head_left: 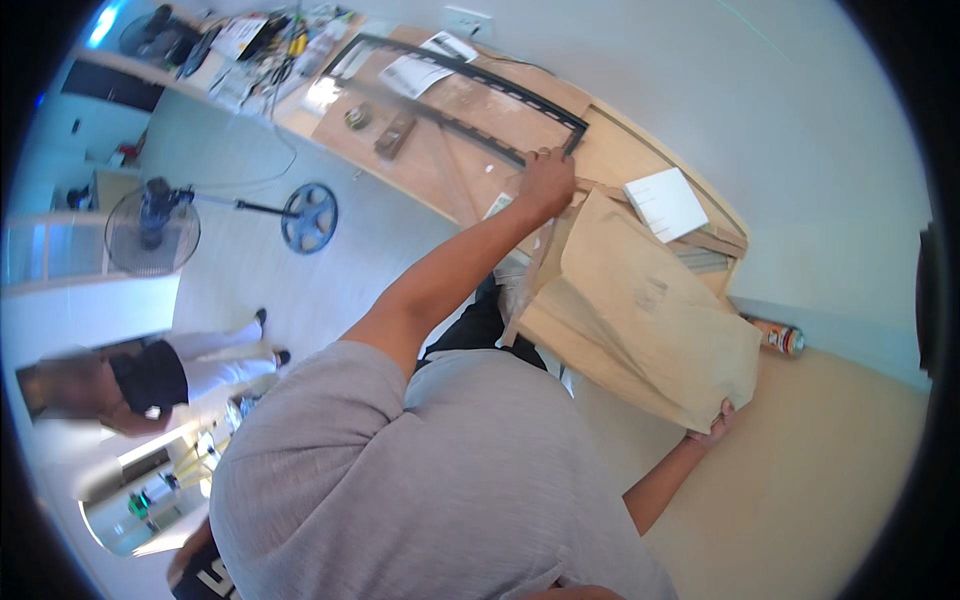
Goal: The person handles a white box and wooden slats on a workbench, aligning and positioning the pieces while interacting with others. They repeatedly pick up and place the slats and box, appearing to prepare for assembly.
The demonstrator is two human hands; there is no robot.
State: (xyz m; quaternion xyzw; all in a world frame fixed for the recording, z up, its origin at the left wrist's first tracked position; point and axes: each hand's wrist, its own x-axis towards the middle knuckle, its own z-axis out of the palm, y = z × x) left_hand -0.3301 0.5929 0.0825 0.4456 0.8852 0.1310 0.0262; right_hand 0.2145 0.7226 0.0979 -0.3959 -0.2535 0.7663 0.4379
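Note:
A long black rectangular frame with slots along its sides lies on the wooden worktop. My left hand reaches out to its near right corner, with the fingers curled over the edge. Right beside this hand begins a large brown paper sheet or bag, creased and spread over the right part of the worktop and past its front edge. My right hand grips the lower right corner of the brown paper, thumb on top; its other fingers are mostly hidden beneath.
A white block lies behind the paper, and a can lies to its right. A wooden block and a tape roll rest on the worktop. A pedestal fan and another person are at left.

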